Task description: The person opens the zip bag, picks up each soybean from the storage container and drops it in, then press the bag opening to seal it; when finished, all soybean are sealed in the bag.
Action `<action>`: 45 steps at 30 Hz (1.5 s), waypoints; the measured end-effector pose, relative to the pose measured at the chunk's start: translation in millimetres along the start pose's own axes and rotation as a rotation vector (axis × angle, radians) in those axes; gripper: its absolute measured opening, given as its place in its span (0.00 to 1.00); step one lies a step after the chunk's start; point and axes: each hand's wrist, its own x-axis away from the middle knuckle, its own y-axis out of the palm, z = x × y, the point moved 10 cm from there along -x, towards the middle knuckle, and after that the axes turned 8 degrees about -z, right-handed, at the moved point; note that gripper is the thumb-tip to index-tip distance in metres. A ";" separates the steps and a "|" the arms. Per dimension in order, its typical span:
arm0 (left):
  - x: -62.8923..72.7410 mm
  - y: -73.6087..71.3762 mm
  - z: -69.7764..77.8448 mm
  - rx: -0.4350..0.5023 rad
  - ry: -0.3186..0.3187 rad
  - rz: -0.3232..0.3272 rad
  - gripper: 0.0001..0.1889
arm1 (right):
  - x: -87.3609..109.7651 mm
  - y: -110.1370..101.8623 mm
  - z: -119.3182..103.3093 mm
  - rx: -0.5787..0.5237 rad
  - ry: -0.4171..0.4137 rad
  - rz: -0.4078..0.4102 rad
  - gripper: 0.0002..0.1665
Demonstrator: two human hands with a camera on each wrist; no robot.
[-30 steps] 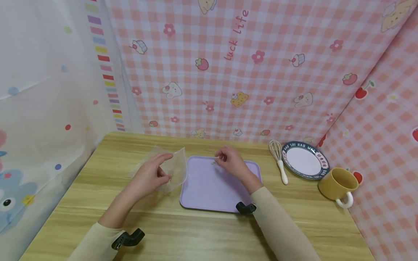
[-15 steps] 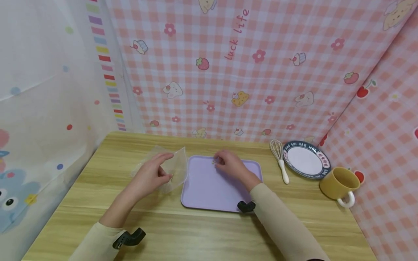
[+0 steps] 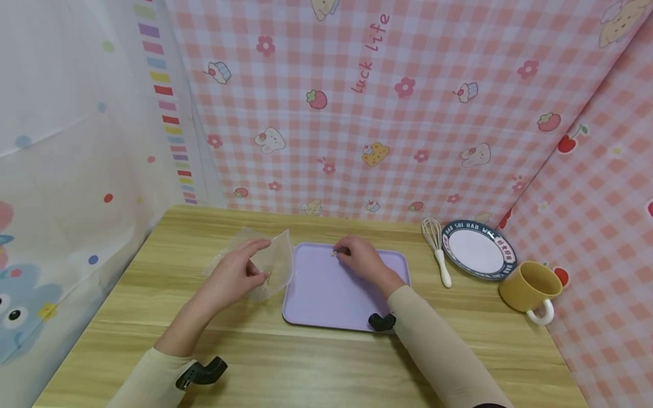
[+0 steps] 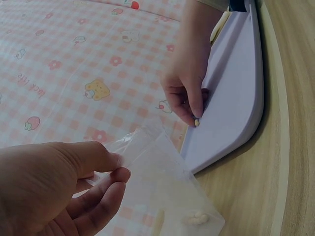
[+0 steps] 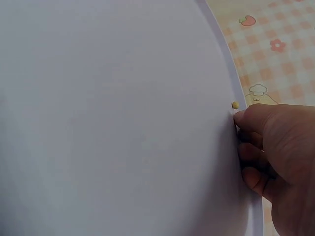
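My left hand [image 3: 237, 275] pinches the edge of a clear plastic bag [image 4: 162, 182] between thumb and fingertips, left of the lilac tray [image 3: 326, 294]. A few pale pieces [image 4: 196, 217] show low in the bag. My right hand [image 3: 361, 258] is at the tray's far rim, fingers curled and thumb against the index finger. A small yellow bean [image 5: 235, 105] shows right at those fingertips, on the tray just inside the rim. In the left wrist view, the same bean [image 4: 196, 122] sits at the tips of thumb and finger.
Right of the tray lies a whisk [image 3: 436, 252] with a white handle. Beyond it are a dark-rimmed white plate [image 3: 474, 249] and a yellow mug [image 3: 528, 289] with a white handle. A pink checked cloth [image 3: 357, 113] hangs behind the wooden table [image 3: 285, 368].
The right hand has lowered slightly toward the tray at its far rim, its fingers closing in around the small bean. The left hand keeps holding the bag in place.
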 end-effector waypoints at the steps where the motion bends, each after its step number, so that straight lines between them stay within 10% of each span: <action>1: 0.0 0.0 0.0 0.000 0.001 0.000 0.38 | 0.4 -0.4 -0.6 0.003 0.002 0.003 0.07; 25: -0.4 -2.4 -0.5 0.003 -0.007 0.000 0.38 | 5.4 -1.2 0.9 -0.115 -0.023 0.031 0.03; 37: 0.8 -2.3 -2.0 0.020 -0.015 -0.001 0.38 | 15.8 -20.1 -49.0 -0.278 -0.262 0.202 0.04; 45: 1.1 -2.2 -0.5 0.022 -0.010 -0.002 0.38 | 18.1 -11.1 -76.3 -0.407 -0.280 0.208 0.02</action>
